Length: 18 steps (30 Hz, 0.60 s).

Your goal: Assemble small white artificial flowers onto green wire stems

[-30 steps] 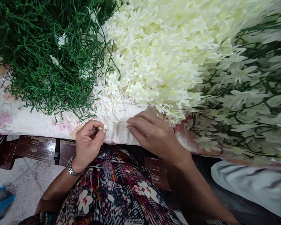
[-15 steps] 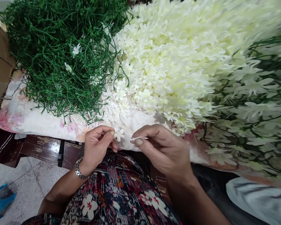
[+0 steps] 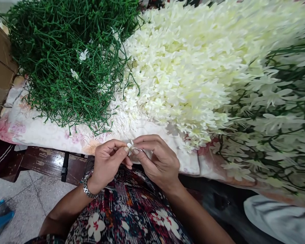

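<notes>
At cloth edge | left hand (image 3: 108, 161) and right hand (image 3: 157, 161) both pinch small white flower (image 3: 129, 146) between fingertips

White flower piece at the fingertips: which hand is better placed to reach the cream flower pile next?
Right, probably. The right hand lies nearer the cream flower pile; the left hand sits below the green stems. Both pinch the white flower piece.

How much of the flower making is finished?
Done: a heap of finished sprays on the right has petals on green stems. In hand: the left hand and right hand pinch one small white flower together. Left: a big pile of loose petals and bare green stems.
</notes>
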Available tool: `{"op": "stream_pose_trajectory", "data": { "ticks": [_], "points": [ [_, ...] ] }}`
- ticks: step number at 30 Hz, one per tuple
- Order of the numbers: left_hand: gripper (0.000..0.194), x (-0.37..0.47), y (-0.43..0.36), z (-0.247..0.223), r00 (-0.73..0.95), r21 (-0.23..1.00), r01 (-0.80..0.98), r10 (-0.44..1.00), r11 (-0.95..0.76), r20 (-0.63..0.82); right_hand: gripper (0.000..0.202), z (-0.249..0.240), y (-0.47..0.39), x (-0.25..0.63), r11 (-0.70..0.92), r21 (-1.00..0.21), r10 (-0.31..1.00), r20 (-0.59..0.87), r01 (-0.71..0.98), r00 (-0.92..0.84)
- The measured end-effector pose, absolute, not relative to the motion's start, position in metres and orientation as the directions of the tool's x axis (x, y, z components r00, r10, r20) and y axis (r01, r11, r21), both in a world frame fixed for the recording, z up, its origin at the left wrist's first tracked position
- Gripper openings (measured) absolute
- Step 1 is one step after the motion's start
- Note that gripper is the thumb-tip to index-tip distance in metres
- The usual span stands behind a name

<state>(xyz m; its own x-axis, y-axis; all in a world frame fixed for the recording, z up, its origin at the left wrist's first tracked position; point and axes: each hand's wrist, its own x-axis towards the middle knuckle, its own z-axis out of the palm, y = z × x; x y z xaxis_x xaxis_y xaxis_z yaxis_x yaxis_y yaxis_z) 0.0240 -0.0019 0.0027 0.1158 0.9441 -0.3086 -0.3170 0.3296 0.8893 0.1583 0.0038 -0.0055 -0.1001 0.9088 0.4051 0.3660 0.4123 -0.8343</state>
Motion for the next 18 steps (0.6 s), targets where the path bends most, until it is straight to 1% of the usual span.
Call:
{"op": "stream_pose_trajectory", "data": {
  "ticks": [6, 9, 13, 15, 18],
  "points": [
    [0.012, 0.0230, -0.0021, 0.0034, 0.153, 0.843, -0.432, 0.947, 0.320, -0.281, 0.019, -0.0076, 0.0026, 0.1571, 0.374, -0.878, 0.927, 0.368, 0.299, -0.079],
    [0.013, 0.0228, -0.0025, 0.0030, 0.164, 0.815, -0.495, 0.954, 0.301, -0.252, 0.018, -0.0090, 0.0005, 0.1561, 0.364, -0.907, 0.931, 0.360, 0.210, -0.057],
    [0.014, 0.0232, -0.0020, 0.0009, 0.189, 0.810, -0.494, 0.948, 0.316, -0.255, 0.017, -0.0117, -0.0018, 0.1539, 0.346, -0.932, 0.938, 0.344, 0.110, -0.039],
    [0.014, 0.0232, -0.0013, -0.0005, 0.190, 0.813, -0.484, 0.945, 0.325, -0.265, 0.018, -0.0128, -0.0021, 0.1529, 0.355, -0.928, 0.935, 0.352, 0.108, -0.049],
    [0.010, 0.0224, -0.0010, -0.0022, 0.167, 0.844, -0.458, 0.960, 0.279, -0.226, 0.018, -0.0127, -0.0020, 0.1519, 0.395, -0.904, 0.919, 0.390, 0.164, -0.059]
  ]
}}
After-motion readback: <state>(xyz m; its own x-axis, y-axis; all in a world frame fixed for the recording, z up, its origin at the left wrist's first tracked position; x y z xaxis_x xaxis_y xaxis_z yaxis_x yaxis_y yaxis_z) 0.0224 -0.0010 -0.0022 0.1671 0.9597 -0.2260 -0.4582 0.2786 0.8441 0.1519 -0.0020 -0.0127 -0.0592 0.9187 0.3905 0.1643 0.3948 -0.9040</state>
